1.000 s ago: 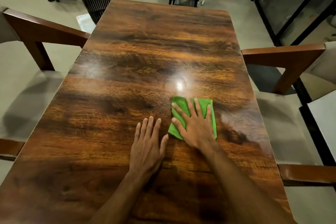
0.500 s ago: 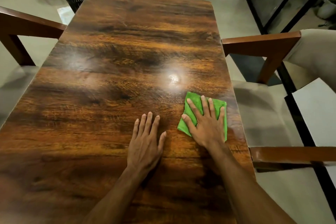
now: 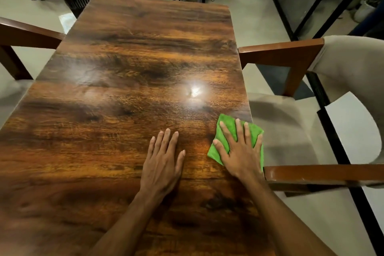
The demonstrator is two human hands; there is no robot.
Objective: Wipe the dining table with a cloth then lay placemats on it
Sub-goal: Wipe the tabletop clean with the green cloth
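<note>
Right hand and green cloth slid rightward, now at tabletop right edge, near chair armrest. Right grip: fingers spread flat, pressing cloth. Left hand flat on tabletop, fingers straight, holding nothing.

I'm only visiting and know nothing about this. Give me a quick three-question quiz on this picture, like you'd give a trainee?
1. True or false: the left hand lies flat on the bare table.
2. Which presses the green cloth? A) left hand B) right hand
3. Fill in: the cloth sits near the table's ___ edge.
Key: 1 true; 2 B; 3 right.
</note>
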